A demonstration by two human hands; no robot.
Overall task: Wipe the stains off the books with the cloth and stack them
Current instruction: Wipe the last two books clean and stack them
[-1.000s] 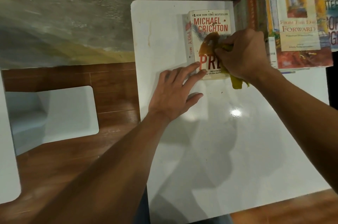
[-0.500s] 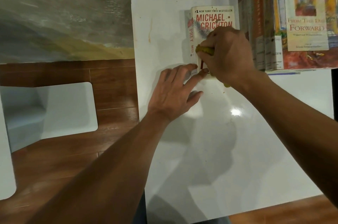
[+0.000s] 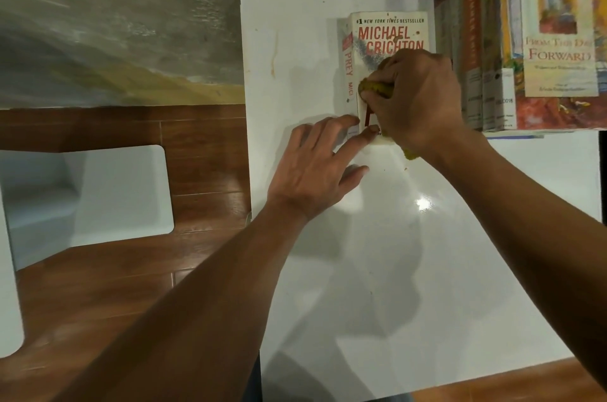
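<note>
Head view, looking down w/ us at the glossy white rectangular surface (image 3: 410, 270). Our cream paperback w/ red lettering, "Michael Crichton" on the cover and "Prey" on the spine (image 3: 387, 36), lies flat near the far edge of the surface, cover up, spine to the left. Brown spots and a grey smear show on the cover around the author name.

Our right hand (image 3: 417, 99) sits on the lower half of that cover, fingers curled round a bunched yellow-green cloth (image 3: 377, 87) and pressing it onto the book; a bit of the cloth pokes out below the wrist at the book's near edge. Our left hand (image 3: 315, 168) lies flat w/ straight fingers, grasping nothing: fingertips (image 3: 348, 121) touch the near-left corner of the paperback, palm on the surface.

Just right of the paperback, touching or nearly so, stands a tall stack of books (image 3: 476, 73), spines facing us. On top of it lies a colourful painted-cover book titled "From This Day Forward" (image 3: 558, 40).

Left of the surface: reddish-brown wood floor (image 3: 115, 286) and a white rounded-corner stool (image 3: 108, 191). Beyond the surface, a rough grey concrete wall (image 3: 164, 7). A bright light glare sits mid-surface.
</note>
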